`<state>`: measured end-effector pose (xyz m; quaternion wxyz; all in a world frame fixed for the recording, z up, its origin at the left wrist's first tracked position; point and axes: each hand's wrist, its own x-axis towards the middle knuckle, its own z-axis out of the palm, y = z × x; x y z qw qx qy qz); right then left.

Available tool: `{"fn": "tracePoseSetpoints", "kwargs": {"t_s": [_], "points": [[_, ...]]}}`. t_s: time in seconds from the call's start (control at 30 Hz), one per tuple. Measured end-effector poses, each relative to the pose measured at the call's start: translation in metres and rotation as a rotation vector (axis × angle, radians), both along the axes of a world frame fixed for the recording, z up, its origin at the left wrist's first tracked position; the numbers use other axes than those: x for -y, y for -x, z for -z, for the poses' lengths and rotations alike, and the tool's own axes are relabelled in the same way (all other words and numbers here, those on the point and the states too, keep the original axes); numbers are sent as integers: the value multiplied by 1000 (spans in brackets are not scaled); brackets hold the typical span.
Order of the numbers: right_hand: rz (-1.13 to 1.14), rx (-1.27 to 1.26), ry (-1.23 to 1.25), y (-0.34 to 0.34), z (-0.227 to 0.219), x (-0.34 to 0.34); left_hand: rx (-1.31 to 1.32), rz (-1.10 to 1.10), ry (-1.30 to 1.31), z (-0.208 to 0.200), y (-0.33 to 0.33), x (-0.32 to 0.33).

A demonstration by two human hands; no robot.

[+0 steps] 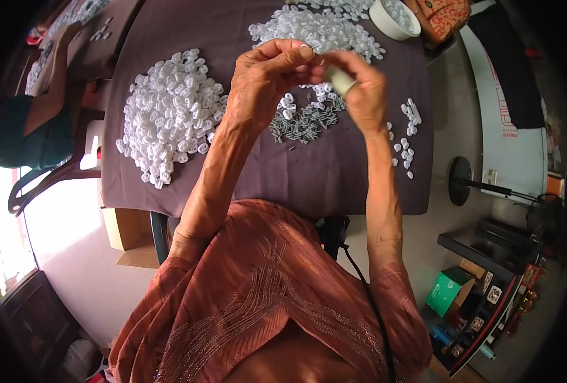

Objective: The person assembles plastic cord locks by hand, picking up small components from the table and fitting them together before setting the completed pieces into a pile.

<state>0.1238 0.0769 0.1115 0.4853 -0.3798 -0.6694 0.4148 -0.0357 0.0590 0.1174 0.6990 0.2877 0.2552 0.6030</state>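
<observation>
Above the far half of the table my hands come together. My left hand [267, 73] is closed in a pinch; a bit of a small white plastic piece [306, 46] shows at its fingertips. My right hand [362, 86], smeared by motion, is curled round a pale, short cylinder [339, 80] whose kind I cannot make out. Below the hands lies a heap of small grey screws [302, 122], with a few white pieces [287, 105] at its edge. A large pile of white oval plastic pieces [172, 112] spreads left of my left forearm. Another white pile [315, 29] lies beyond my hands.
A brown cloth [264, 182] covers the table. A white tub [395, 19] of pieces stands at the far right; loose white pieces [406, 150] lie right of my right forearm. At the far left, another person's arm [57, 76] reaches over a second table. A black cable [366, 287] hangs beside me.
</observation>
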Motion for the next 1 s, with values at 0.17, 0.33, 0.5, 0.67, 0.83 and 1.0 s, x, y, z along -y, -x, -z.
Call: {"fn": "tracePoseSetpoints", "kwargs": {"t_s": [0.17, 0.33, 0.5, 0.67, 0.83, 1.0], "points": [[-65, 683, -162, 9, 80, 12, -28, -78, 43, 7, 13, -2], [-106, 810, -357, 14, 104, 12, -41, -101, 58, 8, 14, -3], [-86, 681, -272, 3, 108, -1, -53, -122, 72, 7, 14, -5], [8, -51, 346, -11, 50, -4, -48, -110, 54, 9, 9, -5], [97, -198, 245, -7, -21, 5, -46, -32, 73, -1, -8, 9], [123, -189, 93, 1, -53, 19, 27, 9, 18, -23, -22, 16]]}}
